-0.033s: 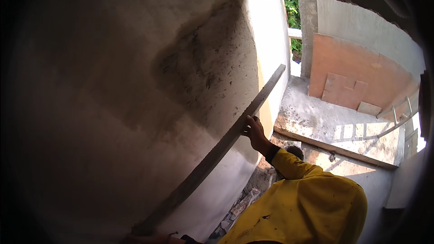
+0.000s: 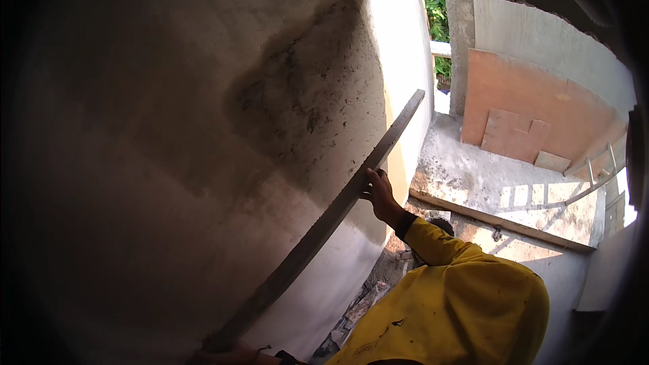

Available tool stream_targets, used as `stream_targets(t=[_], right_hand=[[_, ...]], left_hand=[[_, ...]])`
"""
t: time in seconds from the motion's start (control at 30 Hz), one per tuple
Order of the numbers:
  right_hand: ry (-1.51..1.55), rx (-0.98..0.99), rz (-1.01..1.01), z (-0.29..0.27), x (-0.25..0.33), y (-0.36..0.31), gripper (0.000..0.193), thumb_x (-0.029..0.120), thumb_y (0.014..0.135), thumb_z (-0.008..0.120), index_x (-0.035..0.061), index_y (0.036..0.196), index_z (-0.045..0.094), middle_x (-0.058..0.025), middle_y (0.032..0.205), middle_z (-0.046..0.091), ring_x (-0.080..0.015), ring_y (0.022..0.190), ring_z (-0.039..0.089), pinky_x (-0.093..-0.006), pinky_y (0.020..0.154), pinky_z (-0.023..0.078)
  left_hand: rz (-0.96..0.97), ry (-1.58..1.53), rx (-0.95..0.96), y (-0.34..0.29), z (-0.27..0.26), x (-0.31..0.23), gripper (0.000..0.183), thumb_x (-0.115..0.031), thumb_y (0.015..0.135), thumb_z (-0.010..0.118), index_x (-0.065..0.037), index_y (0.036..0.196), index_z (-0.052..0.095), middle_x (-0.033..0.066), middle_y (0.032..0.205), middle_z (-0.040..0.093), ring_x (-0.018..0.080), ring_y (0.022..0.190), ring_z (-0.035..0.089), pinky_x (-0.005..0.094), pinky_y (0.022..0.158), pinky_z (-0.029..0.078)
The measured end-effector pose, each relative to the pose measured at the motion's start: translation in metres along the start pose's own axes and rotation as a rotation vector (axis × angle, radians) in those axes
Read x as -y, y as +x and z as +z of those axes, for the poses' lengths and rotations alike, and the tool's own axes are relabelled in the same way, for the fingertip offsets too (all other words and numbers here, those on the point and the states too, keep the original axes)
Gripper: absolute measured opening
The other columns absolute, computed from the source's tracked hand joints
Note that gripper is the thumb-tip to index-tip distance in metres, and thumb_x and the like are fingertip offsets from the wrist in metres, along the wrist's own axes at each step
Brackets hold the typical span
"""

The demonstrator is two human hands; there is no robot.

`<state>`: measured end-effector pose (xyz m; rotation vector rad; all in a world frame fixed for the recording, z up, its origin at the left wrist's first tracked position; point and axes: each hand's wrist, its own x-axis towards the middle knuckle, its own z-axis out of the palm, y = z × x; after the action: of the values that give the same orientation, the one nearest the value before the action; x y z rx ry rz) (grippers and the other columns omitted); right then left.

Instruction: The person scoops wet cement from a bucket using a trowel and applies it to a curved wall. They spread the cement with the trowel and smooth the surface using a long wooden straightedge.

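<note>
A long straight screed board (image 2: pixel 318 233), grey and crusted with mortar, lies slantwise against the plastered wall (image 2: pixel 169 115). Its upper end points toward the bright opening, the lower end toward the bottom edge of the head view. My right hand (image 2: pixel 382 196), in a yellow sleeve, grips the board above its middle with thumb and fingers. Down at the lower end, my left hand (image 2: pixel 233 355) is closed on the board, in shadow and partly cut off. Just above the board is a dark, rough, damp-looking patch of plaster (image 2: pixel 304 94).
A timber plank (image 2: pixel 500 220) crosses the floor at right. Orange-brown panels (image 2: pixel 541 101) lean on the far wall, near a ladder (image 2: pixel 595 186). Rubble (image 2: pixel 358 304) lies along the wall's foot. Behind my sleeve shows a dark rounded shape (image 2: pixel 443 225), mostly hidden.
The screed board has shifted slightly upward along the wall. Both hands have moved with it and keep their hold.
</note>
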<state>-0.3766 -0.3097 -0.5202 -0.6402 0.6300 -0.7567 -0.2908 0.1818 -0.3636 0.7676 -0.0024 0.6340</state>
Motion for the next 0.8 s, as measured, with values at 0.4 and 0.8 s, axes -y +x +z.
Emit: stream_targets(t=[0.4, 0.8], right_hand=[[0.211, 0.464, -0.143, 0.078, 0.072, 0.071, 0.035, 0.035, 0.111, 0.043, 0.0095, 0.136, 0.047, -0.0136, 0.13, 0.065, -0.024, 0.115, 0.064, -0.0425, 0.097, 0.053], [-0.052, 0.442, -0.226, 0.106, 0.1, 0.102, 0.057, 0.041, 0.106, 0.055, 0.002, 0.143, 0.036, -0.019, 0.133, 0.059, -0.0237, 0.115, 0.064, -0.0396, 0.086, 0.06]], left_hand=[[0.712, 0.887, -0.333, 0.051, -0.133, 0.133, 0.051, -0.05, 0.09, 0.076, -0.006, 0.111, 0.062, 0.0126, 0.1, 0.066, 0.0301, 0.092, 0.066, 0.048, 0.096, 0.054], [1.009, 1.507, -0.215, 0.075, -0.164, 0.167, 0.06, -0.041, 0.094, 0.075, 0.002, 0.13, 0.052, 0.0188, 0.122, 0.06, 0.0336, 0.099, 0.062, 0.0477, 0.099, 0.051]])
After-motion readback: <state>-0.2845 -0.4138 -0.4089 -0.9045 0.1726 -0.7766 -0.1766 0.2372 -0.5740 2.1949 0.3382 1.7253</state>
